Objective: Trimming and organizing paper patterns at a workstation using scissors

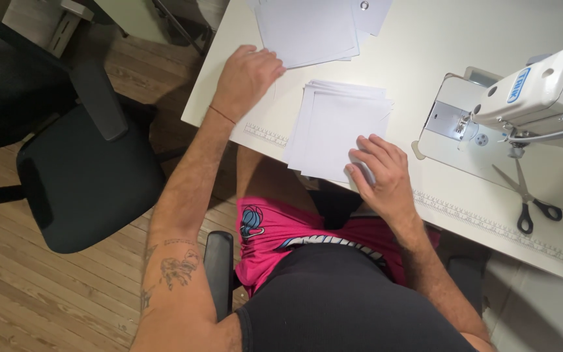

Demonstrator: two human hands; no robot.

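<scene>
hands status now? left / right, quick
Left hand: open, palm down, fingers on the far stack of white sheets.
Right hand: open, fingertips pressing the near stack of white sheets.

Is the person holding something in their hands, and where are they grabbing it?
Nothing is lifted. The right hand presses the near paper stack's lower corner; the left hand touches the far stack's edge.

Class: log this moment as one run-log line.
left hand: on far white stack | right hand: on near white stack | scissors: untouched

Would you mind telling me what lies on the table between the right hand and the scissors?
In the head view, only bare white table and its printed ruler strip lie between the right hand and the scissors.
</scene>
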